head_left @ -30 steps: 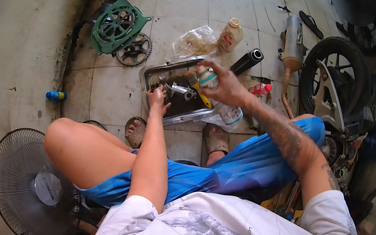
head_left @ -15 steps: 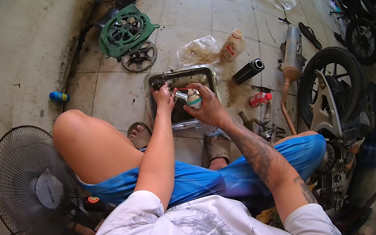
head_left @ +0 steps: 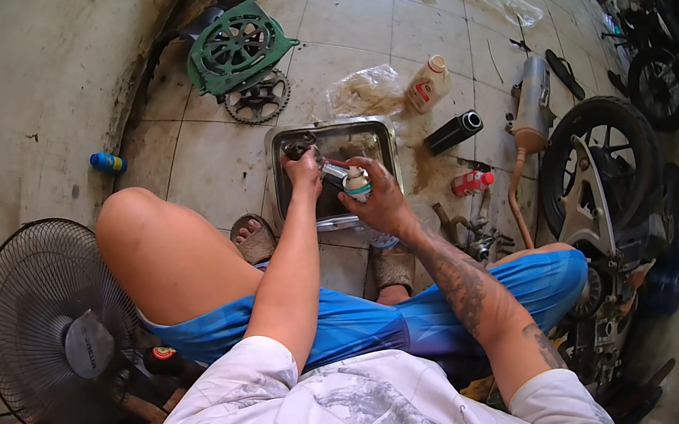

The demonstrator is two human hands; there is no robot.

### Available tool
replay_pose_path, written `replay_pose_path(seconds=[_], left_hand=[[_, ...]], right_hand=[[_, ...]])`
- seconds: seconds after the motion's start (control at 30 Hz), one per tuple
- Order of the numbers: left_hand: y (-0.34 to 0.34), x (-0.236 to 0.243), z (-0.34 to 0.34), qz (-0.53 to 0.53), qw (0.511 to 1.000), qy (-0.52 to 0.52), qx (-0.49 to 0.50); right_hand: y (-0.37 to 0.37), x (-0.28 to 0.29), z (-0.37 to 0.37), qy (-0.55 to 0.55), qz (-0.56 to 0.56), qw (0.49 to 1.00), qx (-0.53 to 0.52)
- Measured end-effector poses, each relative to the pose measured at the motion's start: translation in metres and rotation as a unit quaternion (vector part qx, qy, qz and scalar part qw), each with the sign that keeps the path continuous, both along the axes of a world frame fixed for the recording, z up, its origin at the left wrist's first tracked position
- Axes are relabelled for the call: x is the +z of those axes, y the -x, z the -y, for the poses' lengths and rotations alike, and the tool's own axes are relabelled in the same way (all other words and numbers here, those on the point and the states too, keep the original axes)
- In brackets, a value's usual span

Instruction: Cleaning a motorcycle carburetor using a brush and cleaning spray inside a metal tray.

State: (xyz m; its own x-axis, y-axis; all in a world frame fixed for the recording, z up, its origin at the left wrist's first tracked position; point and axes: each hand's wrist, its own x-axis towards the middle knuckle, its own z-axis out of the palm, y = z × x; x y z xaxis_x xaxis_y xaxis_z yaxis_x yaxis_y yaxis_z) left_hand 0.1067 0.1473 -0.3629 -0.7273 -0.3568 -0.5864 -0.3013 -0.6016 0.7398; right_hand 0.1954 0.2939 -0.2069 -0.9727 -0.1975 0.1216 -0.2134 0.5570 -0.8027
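A metal tray (head_left: 393,148) with a dark, wet-looking bottom lies on the floor before me. Above its left half, my left hand (head_left: 305,174) is closed around a dark, greasy metal part (head_left: 300,143) whose exact kind I cannot make out. A shiny silver cylinder (head_left: 335,174) shows between my hands; whether it belongs to that part is unclear. My right hand (head_left: 385,202) grips a spray can (head_left: 357,183) with a white top and teal band. A thin red straw runs from its nozzle toward the part. Whether spray is coming out cannot be seen.
Right of the tray stand a cream bottle (head_left: 429,84), a black cylinder (head_left: 453,132) and a red bottle (head_left: 472,182). An exhaust (head_left: 531,101) and wheel (head_left: 628,125) lie farther right. A green fan-shaped cover (head_left: 238,48) and sprocket (head_left: 258,99) lie beyond. A fan (head_left: 60,325) stands left.
My left hand has shifted slightly right with the dark part, which is turned a little. The spray can has moved slightly right with my right hand. The whole view has shifted slightly too.
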Motion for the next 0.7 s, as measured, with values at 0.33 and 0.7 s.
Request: replay_pose_path(seconds=[0.33, 0.7], left_hand=[[0.001, 0.049, 0.002, -0.193, 0.945, 0.237, -0.114], [0.006, 0.056, 0.008, -0.187, 0.949, 0.232, -0.099]], right_hand=[[-0.011, -0.004, -0.006, 0.019, -0.027, 0.999, -0.028], [-0.016, -0.008, -0.002, -0.012, -0.04, 0.999, 0.005]])
